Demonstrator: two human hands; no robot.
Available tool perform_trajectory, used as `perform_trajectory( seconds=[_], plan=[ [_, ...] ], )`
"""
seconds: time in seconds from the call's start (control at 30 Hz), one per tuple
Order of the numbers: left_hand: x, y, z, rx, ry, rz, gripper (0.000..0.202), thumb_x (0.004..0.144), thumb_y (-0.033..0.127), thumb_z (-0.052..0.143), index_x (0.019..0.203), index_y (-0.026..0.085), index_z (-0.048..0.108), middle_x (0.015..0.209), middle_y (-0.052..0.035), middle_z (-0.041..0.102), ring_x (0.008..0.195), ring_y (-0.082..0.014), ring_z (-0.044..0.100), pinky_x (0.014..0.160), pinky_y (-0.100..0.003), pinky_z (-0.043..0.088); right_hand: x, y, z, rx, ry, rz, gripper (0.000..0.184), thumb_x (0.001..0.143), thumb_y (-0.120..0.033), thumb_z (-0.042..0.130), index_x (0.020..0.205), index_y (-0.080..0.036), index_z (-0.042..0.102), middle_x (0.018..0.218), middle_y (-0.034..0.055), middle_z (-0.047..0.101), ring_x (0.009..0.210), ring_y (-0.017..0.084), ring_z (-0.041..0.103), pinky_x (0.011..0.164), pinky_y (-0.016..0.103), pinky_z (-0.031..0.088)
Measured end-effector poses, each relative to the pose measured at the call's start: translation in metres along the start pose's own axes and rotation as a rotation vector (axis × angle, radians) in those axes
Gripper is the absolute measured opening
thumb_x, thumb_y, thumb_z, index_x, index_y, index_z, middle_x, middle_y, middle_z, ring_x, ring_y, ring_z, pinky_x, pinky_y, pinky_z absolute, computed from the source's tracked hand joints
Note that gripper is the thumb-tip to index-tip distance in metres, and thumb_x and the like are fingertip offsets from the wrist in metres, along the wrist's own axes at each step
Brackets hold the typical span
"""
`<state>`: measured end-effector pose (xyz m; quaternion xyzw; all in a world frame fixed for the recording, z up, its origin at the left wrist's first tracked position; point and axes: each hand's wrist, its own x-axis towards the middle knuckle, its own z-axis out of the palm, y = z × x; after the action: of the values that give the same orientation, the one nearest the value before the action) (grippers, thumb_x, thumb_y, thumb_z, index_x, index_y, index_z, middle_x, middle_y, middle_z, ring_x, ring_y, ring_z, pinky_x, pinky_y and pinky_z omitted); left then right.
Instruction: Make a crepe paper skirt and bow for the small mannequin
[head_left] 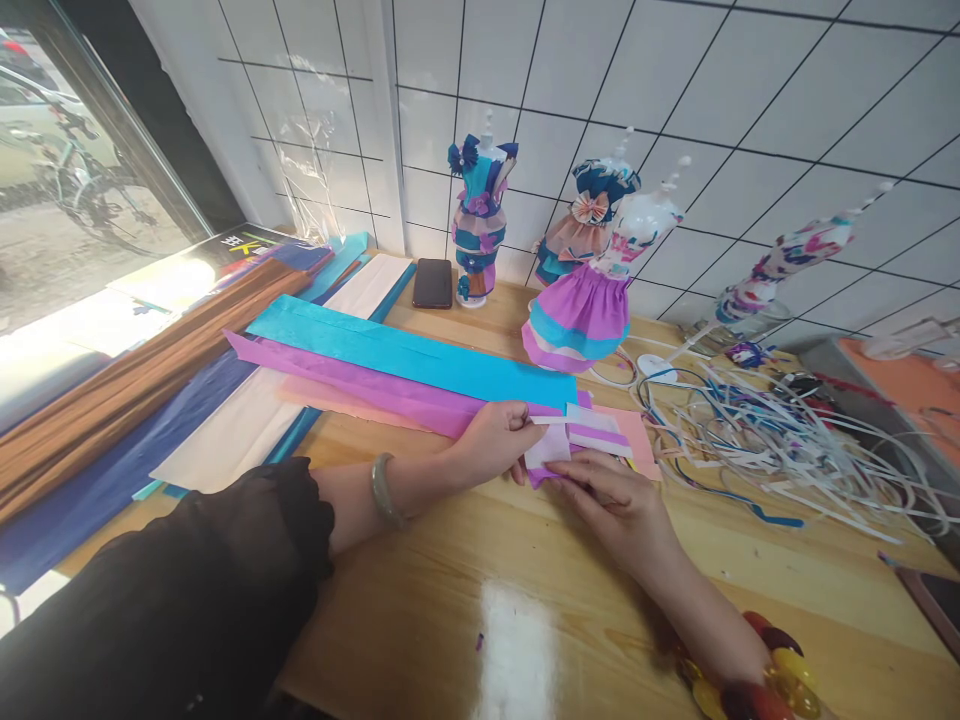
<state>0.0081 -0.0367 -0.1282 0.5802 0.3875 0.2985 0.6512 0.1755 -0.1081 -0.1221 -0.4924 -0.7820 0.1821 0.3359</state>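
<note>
Above the table, my left hand is closed, with thumb and fingers pinched at the left side of a small purple and white paper piece. A narrow white strip sticks out to the right from those fingertips. My right hand pinches the same piece at its lower edge. Just behind the hands lie a long folded turquoise paper and a purple paper. Small white and purple pieces rest on their right end, over a peach sheet.
Long brown paper and blue paper lie at the left by the window. A black phone and several mannequins in paper dresses, one in a purple skirt, stand along the tiled wall. Tangled strips heap at the right.
</note>
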Motion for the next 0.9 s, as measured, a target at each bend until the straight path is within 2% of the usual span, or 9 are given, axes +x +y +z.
perform_trajectory(
  seconds=[0.17,0.37,0.67,0.9],
  plan=[
    [-0.0015,0.0021,-0.0007,0.039,-0.018,0.007,0.027,0.081,0.039,0.05,0.086,0.013,0.053,0.051,0.0015,0.056,0.035,-0.0091,0.052,0.032,-0.016,0.036,0.0007,-0.0017,-0.0004,-0.017,0.043,-0.013,0.019,0.083,-0.021,0.054,0.092,-0.024,0.07,0.085,0.0053,0.068,0.078,0.017,0.063,0.068,0.029,0.05],
    [0.0001,-0.0015,-0.0004,-0.017,-0.035,0.047,0.027,0.08,0.039,0.051,0.085,0.013,0.053,0.054,0.0028,0.054,0.037,-0.0081,0.051,0.034,-0.017,0.039,0.0019,-0.0034,-0.0007,0.026,0.036,-0.019,0.016,0.083,-0.021,0.055,0.089,-0.022,0.07,0.086,0.0054,0.069,0.08,0.017,0.064,0.07,0.029,0.05],
    [0.0,0.0014,0.002,-0.109,-0.027,0.101,0.027,0.077,0.038,0.055,0.081,0.012,0.052,0.057,0.0021,0.054,0.044,-0.0077,0.052,0.039,-0.018,0.043,0.0048,-0.0047,-0.0008,0.218,-0.02,0.166,0.013,0.081,-0.027,0.059,0.086,-0.022,0.07,0.084,0.005,0.068,0.076,0.017,0.062,0.067,0.028,0.047],
    [-0.0041,0.0046,0.0036,-0.116,-0.068,0.119,0.027,0.076,0.039,0.056,0.074,0.012,0.051,0.055,0.0027,0.052,0.047,-0.0067,0.051,0.042,-0.018,0.042,0.0051,-0.0036,0.0009,0.311,-0.016,0.236,0.012,0.078,-0.028,0.062,0.082,-0.022,0.072,0.084,0.0055,0.07,0.078,0.018,0.062,0.069,0.029,0.049]
  ],
)
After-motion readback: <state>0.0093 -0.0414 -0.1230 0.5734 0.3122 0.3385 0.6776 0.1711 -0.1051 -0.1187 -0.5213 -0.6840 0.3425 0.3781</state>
